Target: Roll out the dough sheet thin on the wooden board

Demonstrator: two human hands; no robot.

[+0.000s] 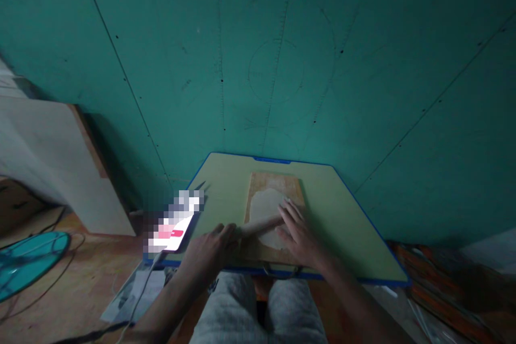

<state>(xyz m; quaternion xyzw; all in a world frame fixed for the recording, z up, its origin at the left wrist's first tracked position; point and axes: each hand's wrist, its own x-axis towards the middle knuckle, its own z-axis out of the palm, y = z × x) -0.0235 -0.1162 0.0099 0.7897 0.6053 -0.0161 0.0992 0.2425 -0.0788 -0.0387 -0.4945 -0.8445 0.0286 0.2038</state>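
A sheet of pale dough lies rolled out flat on a wooden board. Across it, slanting up to the right, runs a wooden rolling pin. My left hand is closed round the pin's left end, beside the board's left edge. Over the right end lies my right hand, its fingers reaching across the pin and its palm just above the dough. That end of the pin is hidden under the fingers.
The board rests on a pale folding table with a blue rim. A lit phone or tablet, partly blurred out, stands at the table's left with a cable. Behind is a green wall. A teal round object is at far left.
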